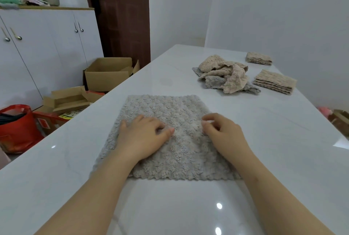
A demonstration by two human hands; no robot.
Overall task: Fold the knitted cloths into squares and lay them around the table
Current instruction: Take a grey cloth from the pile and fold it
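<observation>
A grey knitted cloth [170,108] lies spread flat on the white table [283,140] in front of me. My left hand [143,136] rests on its left half, fingers loosely bent and touching the fabric. My right hand [222,132] lies on its right half with fingers curled; whether they pinch the fabric I cannot tell. Farther back sits a loose heap of beige and grey cloths [224,76]. Two folded beige stacks lie at the right, one near [273,81] and one far [258,58].
The table edge runs diagonally at the left. Beyond it on the floor stand open cardboard boxes [109,74], flattened boxes [66,98] and a red bag [18,127]. White cabinets [47,45] and a brown door [122,17] stand behind.
</observation>
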